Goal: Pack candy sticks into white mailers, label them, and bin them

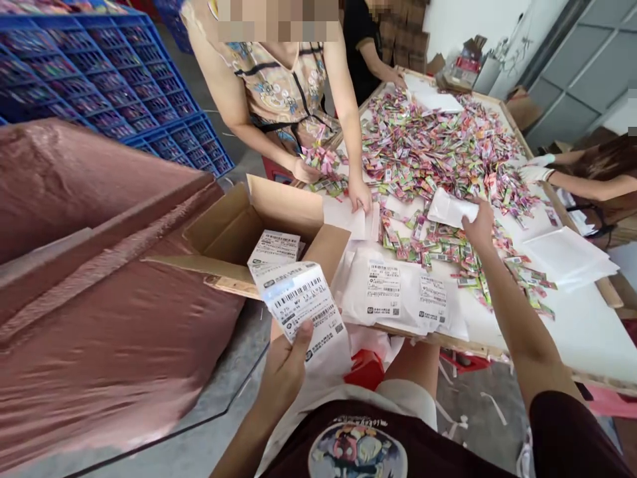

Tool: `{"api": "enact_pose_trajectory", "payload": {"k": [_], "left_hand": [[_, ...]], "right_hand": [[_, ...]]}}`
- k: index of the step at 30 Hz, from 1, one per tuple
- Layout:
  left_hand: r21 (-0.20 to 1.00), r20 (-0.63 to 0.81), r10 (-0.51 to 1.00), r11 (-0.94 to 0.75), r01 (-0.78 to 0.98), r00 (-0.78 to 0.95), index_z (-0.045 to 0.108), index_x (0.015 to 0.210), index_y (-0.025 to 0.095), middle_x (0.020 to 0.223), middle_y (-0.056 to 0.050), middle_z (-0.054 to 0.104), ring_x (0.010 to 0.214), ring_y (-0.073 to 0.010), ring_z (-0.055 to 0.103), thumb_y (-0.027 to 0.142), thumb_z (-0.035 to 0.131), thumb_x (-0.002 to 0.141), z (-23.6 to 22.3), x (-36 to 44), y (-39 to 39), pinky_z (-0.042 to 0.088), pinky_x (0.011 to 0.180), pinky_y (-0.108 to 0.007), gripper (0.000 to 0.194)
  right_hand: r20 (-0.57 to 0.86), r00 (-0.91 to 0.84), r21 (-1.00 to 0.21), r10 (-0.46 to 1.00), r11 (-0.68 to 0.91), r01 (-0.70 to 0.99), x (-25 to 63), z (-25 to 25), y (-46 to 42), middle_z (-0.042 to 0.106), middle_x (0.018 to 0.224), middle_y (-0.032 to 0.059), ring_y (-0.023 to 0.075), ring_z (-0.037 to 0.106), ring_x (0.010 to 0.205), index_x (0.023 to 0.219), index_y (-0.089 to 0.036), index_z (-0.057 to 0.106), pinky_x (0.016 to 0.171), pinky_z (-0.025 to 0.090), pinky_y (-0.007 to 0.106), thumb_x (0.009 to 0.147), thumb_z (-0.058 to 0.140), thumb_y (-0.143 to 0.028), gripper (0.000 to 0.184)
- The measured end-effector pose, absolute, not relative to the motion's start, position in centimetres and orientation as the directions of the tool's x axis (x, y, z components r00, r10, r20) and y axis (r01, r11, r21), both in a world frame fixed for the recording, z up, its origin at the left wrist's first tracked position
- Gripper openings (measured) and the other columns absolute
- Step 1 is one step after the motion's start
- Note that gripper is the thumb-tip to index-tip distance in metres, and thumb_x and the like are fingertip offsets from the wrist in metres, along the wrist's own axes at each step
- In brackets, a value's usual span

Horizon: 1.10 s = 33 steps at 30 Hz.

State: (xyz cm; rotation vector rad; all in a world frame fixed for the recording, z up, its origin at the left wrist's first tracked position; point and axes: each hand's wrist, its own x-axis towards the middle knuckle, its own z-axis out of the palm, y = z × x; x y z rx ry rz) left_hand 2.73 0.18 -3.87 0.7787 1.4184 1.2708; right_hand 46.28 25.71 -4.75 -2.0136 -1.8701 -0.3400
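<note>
My left hand (287, 362) is closed on a strip of printed shipping labels (301, 299), thumb on top. The strip runs back to more labels (275, 247) inside an open cardboard box (286, 199). Over the table, my right hand (480, 222) grips one end of a white packet (442, 207); its contents are hidden. Beneath and around that packet lie many small pink and green sachets (428, 249). White mailing bags (361, 312) with labels stuck on them rest at the near table edge, between my two hands.
Across the table (567, 325), a person's hands (361, 192) touch white paper and sachets. A gloved hand (535, 171) works at the right, another person (371, 46) at the back. White sheets (567, 255) lie right. Blue crates (99, 73) and a brown-pink cover (114, 299) stand left.
</note>
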Motion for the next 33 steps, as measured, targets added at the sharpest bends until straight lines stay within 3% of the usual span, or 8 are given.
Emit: {"api": "enact_pose_trajectory", "payload": {"k": [3, 7, 12, 17, 22, 25, 29, 33], "left_hand": [[0.962, -0.268, 0.931, 0.245, -0.120, -0.246, 0.077, 0.099, 0.013, 0.102, -0.016, 0.078, 0.116, -0.0386, 0.065, 0.073, 0.070, 0.067, -4.1, 2.7, 0.3, 0.044, 0.107, -0.051, 0.069], [0.968, -0.250, 0.905, 0.235, -0.085, -0.344, 0.074, 0.107, 0.014, 0.111, -0.016, 0.076, 0.116, -0.0372, 0.064, 0.070, 0.070, 0.069, -4.1, 2.9, 0.7, 0.046, 0.105, -0.047, 0.067], [0.968, -0.238, 0.869, 0.250, -0.031, -0.434, 0.075, 0.102, 0.015, 0.101, -0.013, 0.078, 0.107, -0.0355, 0.068, 0.067, 0.068, 0.074, -4.3, 3.1, 1.0, 0.052, 0.097, -0.042, 0.060], [0.991, -0.117, 0.854, 0.135, -0.002, -0.507, 0.076, 0.101, 0.018, 0.097, -0.007, 0.078, 0.103, -0.0289, 0.069, 0.058, 0.071, 0.077, -5.5, 2.7, 1.2, 0.051, 0.097, -0.035, 0.046], [0.999, 0.008, 0.878, 0.008, 0.031, -0.478, 0.074, 0.107, 0.021, 0.103, -0.005, 0.078, 0.101, -0.0234, 0.069, 0.046, 0.069, 0.085, -4.6, 3.2, 1.5, 0.054, 0.089, -0.029, 0.034], [0.996, 0.074, 0.912, -0.045, 0.081, -0.404, 0.075, 0.105, 0.020, 0.102, -0.006, 0.079, 0.098, -0.0241, 0.071, 0.043, 0.070, 0.084, -4.0, 3.7, 1.0, 0.055, 0.086, -0.030, 0.032], [0.987, 0.132, 0.948, -0.098, 0.128, -0.290, 0.077, 0.103, 0.021, 0.101, -0.007, 0.080, 0.099, -0.0267, 0.072, 0.036, 0.071, 0.083, -4.1, 4.1, -0.5, 0.055, 0.089, -0.034, 0.026], [0.983, 0.133, 0.990, -0.126, 0.134, -0.040, 0.081, 0.096, 0.023, 0.100, -0.007, 0.080, 0.091, -0.0292, 0.075, 0.024, 0.075, 0.076, -4.6, 3.8, -1.6, 0.059, 0.081, -0.036, 0.020]], "right_hand": [[0.296, 0.204, -0.178, 0.933, -0.156, 0.972, 46.7, -7.2, 27.7, 0.044, 0.144, 0.0244, 0.0362, 0.036, 0.133, 0.139, -0.008, 0.044, 0.104, 0.034, 0.052, 0.077, 0.058, -0.009, 0.063], [0.237, 0.289, -0.191, 0.928, -0.247, 0.950, 47.8, -9.2, 30.1, 0.055, 0.126, 0.0273, 0.0346, 0.047, 0.117, 0.123, -0.006, 0.055, 0.098, 0.031, 0.052, 0.084, 0.047, -0.012, 0.041], [0.480, 0.332, -0.290, 0.812, -0.211, 0.934, 47.5, -5.3, 29.4, 0.059, 0.110, 0.0209, 0.0287, 0.053, 0.101, 0.110, -0.009, 0.054, 0.091, 0.038, 0.044, 0.086, 0.042, -0.019, 0.029], [0.686, 0.123, -0.308, 0.718, 0.133, 0.942, 42.1, -1.8, 15.4, 0.058, 0.103, 0.0120, 0.0260, 0.056, 0.094, 0.107, -0.019, 0.050, 0.082, 0.045, 0.040, 0.085, 0.049, -0.027, 0.023], [0.244, -0.333, -0.268, 0.911, 0.394, 0.879, 36.5, -3.3, 1.8, 0.059, 0.090, 0.0068, 0.0245, 0.057, 0.083, 0.093, -0.023, 0.050, 0.072, 0.045, 0.038, 0.079, 0.056, -0.017, 0.016], [0.035, -0.389, -0.290, 0.921, 0.382, 0.878, 35.3, -3.5, 0.2, 0.061, 0.097, 0.0076, 0.0264, 0.058, 0.089, 0.098, -0.022, 0.053, 0.075, 0.045, 0.039, 0.080, 0.064, -0.024, 0.021], [0.223, -0.294, -0.420, 0.929, 0.364, 0.831, 32.3, -1.4, 0.5, 0.064, 0.104, 0.0086, 0.0268, 0.061, 0.098, 0.115, -0.023, 0.054, 0.084, 0.047, 0.042, 0.089, 0.061, -0.033, 0.029], [0.405, -0.352, -0.661, 0.844, 0.536, 0.525, 26.0, -0.1, 0.2, 0.066, 0.113, 0.0079, 0.0217, 0.064, 0.102, 0.140, -0.026, 0.040, 0.086, 0.052, 0.037, 0.094, 0.057, -0.032, 0.050]]}}
